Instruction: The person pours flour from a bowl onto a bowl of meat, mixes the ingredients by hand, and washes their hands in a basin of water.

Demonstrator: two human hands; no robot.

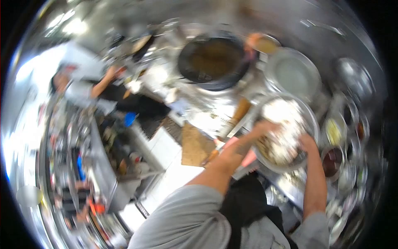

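Observation:
A large metal bowl (311,120) holds a mound of white, powdery-looking food (286,124), with some brownish pieces along its lower left. My left hand (265,128) reaches over the bowl's left side and touches the food. At the right side of the bowl, my right hand (306,143) is against the food near the inner wall. The fingers of both hands are blurred and partly hidden by the food, so their grip does not show.
A dark wok (213,60) with brown liquid stands beyond, beside a round metal pan (292,74). Small bowls, one with yellow contents (333,132), line the right. A co-worker (83,93) stands at the left. A cardboard piece (195,145) lies left of my arm.

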